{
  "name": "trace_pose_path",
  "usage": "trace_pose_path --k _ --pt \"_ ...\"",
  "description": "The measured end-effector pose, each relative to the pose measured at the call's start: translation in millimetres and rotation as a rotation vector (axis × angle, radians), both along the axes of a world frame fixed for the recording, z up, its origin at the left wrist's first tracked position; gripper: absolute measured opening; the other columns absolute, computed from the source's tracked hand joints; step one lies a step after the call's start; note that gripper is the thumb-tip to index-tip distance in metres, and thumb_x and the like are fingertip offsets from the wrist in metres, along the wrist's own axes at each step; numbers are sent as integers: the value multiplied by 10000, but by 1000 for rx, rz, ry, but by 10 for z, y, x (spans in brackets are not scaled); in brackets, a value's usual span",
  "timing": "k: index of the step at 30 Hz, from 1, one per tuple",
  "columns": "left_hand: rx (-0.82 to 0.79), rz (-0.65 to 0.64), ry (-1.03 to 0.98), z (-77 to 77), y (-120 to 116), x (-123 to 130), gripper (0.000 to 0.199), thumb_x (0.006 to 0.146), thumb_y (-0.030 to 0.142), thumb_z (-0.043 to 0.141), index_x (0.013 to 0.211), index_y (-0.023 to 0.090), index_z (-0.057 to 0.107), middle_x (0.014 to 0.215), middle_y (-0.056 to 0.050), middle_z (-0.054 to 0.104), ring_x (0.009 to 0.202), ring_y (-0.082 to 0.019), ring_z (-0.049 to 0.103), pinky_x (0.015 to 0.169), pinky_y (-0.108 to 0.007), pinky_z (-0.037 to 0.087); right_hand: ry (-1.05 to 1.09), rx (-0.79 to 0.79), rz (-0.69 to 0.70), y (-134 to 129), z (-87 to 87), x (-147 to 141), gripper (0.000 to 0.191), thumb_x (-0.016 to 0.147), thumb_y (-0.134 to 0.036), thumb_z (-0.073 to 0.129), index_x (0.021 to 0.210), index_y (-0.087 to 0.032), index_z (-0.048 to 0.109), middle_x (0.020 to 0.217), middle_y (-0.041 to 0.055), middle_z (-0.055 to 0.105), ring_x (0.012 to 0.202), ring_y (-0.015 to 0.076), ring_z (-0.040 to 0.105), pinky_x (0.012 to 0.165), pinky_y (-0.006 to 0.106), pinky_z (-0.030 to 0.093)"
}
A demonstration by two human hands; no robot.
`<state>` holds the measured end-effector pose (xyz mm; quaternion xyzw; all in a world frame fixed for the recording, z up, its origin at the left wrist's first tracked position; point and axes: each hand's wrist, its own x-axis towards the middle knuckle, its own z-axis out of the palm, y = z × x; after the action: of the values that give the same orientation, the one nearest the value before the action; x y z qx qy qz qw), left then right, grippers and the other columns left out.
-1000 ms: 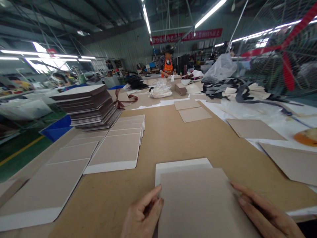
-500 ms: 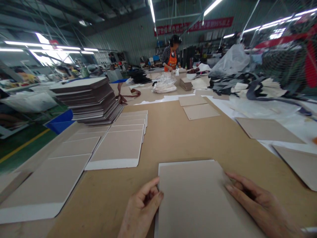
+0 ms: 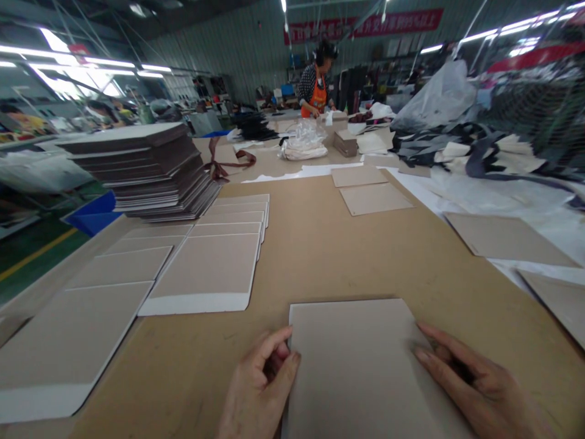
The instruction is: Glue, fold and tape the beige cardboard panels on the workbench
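A beige rectangular panel (image 3: 356, 360) with a thin pale edge lies in front of me at the bottom of the view; its near end is cut off by the frame. My left hand (image 3: 262, 381) pinches its left edge between thumb and forefinger. On the opposite edge, the thumb of my right hand (image 3: 470, 369) rests on top, with the fingers curled along the side. To the left, overlapping beige panels with white end strips form two rows, the nearer sheet (image 3: 77, 341) and the inner one (image 3: 205, 262) being the largest visible.
Behind the rows stands a tall stack of dark-edged boards (image 3: 150, 171). Loose beige pieces (image 3: 375, 198) lie farther back, and others (image 3: 507, 235) at right on white paper. A person in an orange apron (image 3: 317, 97) works at the far end, beyond a clear plastic bag (image 3: 304, 140).
The view has tipped down and shifted slightly, so the surroundings sit a little differently. Both hands keep their hold on the panel's edges.
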<state>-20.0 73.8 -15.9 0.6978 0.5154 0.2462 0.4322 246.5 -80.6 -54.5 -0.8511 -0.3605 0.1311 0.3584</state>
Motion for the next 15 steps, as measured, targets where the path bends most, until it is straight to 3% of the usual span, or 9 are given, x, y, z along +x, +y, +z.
trace_pose_path --k 15 --pt "53 -4 -12 -86 9 -6 259 794 354 639 1012 243 722 728 27 598 657 -129 582 629 -205 476 24 -39 61 -31 -52 78 471 747 -600 654 1107 -309 742 763 -12 729 670 184 697 598 234 585"
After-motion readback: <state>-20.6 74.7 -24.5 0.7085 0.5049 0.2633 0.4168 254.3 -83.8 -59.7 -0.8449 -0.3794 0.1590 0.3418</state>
